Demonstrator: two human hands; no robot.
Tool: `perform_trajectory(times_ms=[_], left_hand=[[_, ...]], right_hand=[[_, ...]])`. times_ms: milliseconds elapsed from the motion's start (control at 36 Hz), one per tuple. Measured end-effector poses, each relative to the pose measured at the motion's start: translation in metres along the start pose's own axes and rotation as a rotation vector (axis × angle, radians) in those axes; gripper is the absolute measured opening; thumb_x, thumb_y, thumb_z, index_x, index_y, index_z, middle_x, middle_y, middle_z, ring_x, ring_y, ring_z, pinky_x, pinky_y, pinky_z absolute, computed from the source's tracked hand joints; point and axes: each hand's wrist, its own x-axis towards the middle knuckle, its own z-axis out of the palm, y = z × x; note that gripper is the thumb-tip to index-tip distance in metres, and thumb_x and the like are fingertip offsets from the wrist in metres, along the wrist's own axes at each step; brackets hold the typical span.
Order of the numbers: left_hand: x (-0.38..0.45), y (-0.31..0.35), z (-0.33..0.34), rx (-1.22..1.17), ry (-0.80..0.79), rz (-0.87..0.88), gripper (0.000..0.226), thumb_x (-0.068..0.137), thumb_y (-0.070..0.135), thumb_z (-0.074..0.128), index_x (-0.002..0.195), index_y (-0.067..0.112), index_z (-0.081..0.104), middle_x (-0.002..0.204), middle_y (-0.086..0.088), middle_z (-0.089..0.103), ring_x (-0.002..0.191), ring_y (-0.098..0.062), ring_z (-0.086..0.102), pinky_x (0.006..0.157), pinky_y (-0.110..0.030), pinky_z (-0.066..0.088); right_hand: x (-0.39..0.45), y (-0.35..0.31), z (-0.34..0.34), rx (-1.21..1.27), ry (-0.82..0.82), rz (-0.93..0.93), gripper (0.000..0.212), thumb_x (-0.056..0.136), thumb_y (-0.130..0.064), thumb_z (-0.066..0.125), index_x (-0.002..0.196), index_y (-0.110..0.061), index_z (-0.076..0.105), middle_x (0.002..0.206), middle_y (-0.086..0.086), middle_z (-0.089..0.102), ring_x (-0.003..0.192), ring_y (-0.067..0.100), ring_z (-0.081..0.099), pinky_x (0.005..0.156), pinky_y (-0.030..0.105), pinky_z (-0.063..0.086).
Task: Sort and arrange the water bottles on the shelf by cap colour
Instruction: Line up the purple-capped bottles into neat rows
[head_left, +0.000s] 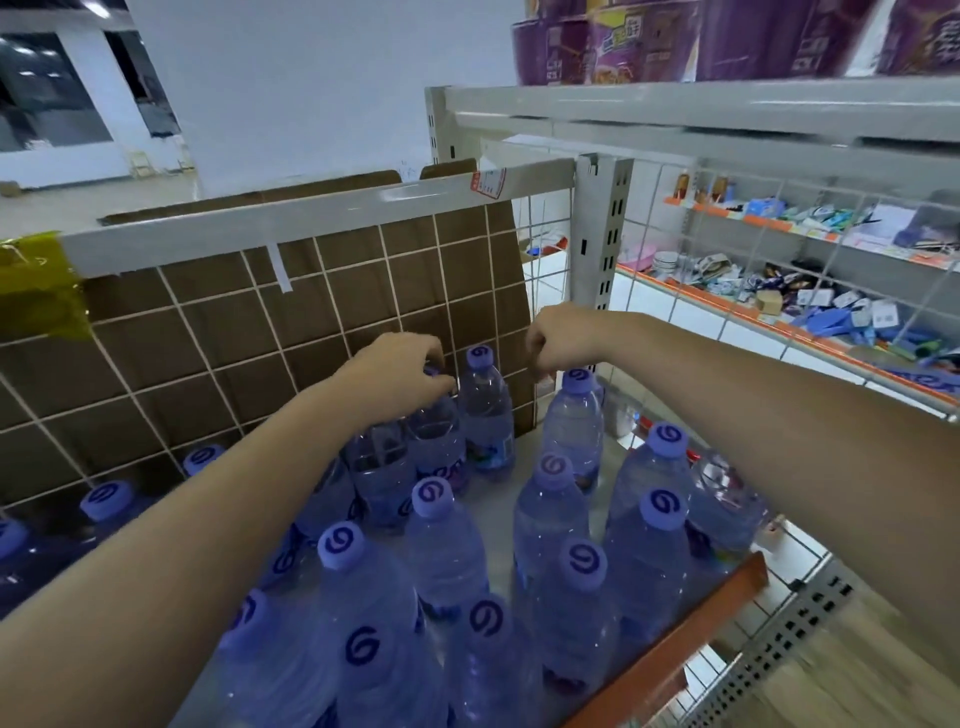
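Shelf (498, 499): pale deck, orange strip along its front edge (670, 649), white wire grid at the back and right side. Brown cardboard (291, 332) stands behind the back grid. An upper shelf (727, 109) above carries purple tubs (649, 47). Through the right grid you see another rack (810, 270) of small packaged goods, too blurred to name.

Water bottles (447, 551): clear, upright, all visible caps the same lilac with a dark swirl. They crowd the left and middle of the deck in rough rows from front edge to back grid; a looser group stands toward the right side, with a strip of bare deck between the two groups.

Your left hand (402, 371) reaches to the back row, near the back grid, fingers curled over the top of a bottle (434, 436), gripping it at the cap. Just beside it on the right stands the rearmost bottle (485, 415), cap uncovered.

Your right hand (561, 340) hangs above the back right corner, fingers curled under, just over the cap of another bottle (576, 415). You cannot tell whether it touches or holds anything.
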Motion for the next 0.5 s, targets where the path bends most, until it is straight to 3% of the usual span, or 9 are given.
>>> perform_trajectory(times_ms=[83,139,222,278,333,389,500], left_hand=[[-0.017,0.007,-0.007,-0.026,-0.159,0.049,0.024,0.092,0.046,0.056,0.09,0.022,0.059,0.087,0.006,0.057,0.076,-0.008,0.053,0.061,-0.021,0.037],[-0.029,0.011,-0.01,-0.067,-0.24,0.066,0.028,0.09,0.05,0.056,0.08,0.024,0.057,0.078,0.007,0.058,0.07,-0.006,0.054,0.058,-0.021,0.037],[-0.044,0.015,-0.01,-0.101,-0.301,0.087,0.041,0.086,0.058,0.057,0.082,0.018,0.062,0.074,0.001,0.063,0.066,-0.012,0.056,0.062,-0.025,0.043],[-0.052,0.018,-0.008,-0.108,-0.355,0.102,0.046,0.082,0.063,0.058,0.081,0.018,0.063,0.068,0.003,0.062,0.062,-0.011,0.056,0.062,-0.027,0.044],[-0.058,0.022,-0.005,-0.094,-0.422,0.111,0.048,0.078,0.066,0.061,0.086,0.018,0.064,0.067,0.004,0.06,0.061,-0.01,0.054,0.059,-0.025,0.042],[-0.063,0.024,-0.001,-0.042,-0.465,0.112,0.044,0.076,0.064,0.065,0.091,0.022,0.061,0.073,0.007,0.057,0.064,-0.009,0.053,0.057,-0.021,0.039],[-0.067,0.023,0.008,0.008,-0.481,0.103,0.046,0.082,0.05,0.068,0.117,0.023,0.055,0.084,0.011,0.049,0.072,-0.01,0.054,0.057,-0.02,0.04]], right_hand=[[-0.011,0.005,-0.001,-0.08,-0.039,0.062,0.028,0.083,-0.033,0.072,0.098,-0.009,0.073,0.091,0.003,0.067,0.086,0.019,0.06,0.072,0.031,0.049],[-0.017,0.008,-0.001,-0.114,-0.059,0.102,0.037,0.081,-0.039,0.072,0.099,-0.007,0.073,0.093,0.006,0.068,0.087,0.022,0.063,0.076,0.034,0.051],[-0.026,0.009,-0.002,-0.117,-0.09,0.167,0.045,0.082,-0.043,0.071,0.099,-0.002,0.068,0.089,0.007,0.065,0.076,0.02,0.061,0.065,0.03,0.049],[-0.03,0.011,0.0,-0.065,-0.095,0.216,0.038,0.083,-0.042,0.072,0.09,-0.007,0.06,0.078,0.003,0.058,0.065,0.017,0.056,0.058,0.026,0.046],[-0.032,0.014,0.007,0.003,-0.098,0.242,0.036,0.083,-0.04,0.073,0.085,-0.008,0.058,0.075,0.004,0.055,0.066,0.019,0.061,0.06,0.029,0.052],[-0.032,0.015,0.016,0.029,-0.072,0.233,0.035,0.083,-0.039,0.073,0.093,-0.007,0.06,0.083,0.007,0.058,0.072,0.022,0.062,0.065,0.032,0.055],[-0.025,0.019,0.024,0.059,0.018,0.214,0.033,0.084,-0.036,0.071,0.101,-0.01,0.06,0.085,0.006,0.058,0.068,0.017,0.057,0.052,0.023,0.041]])
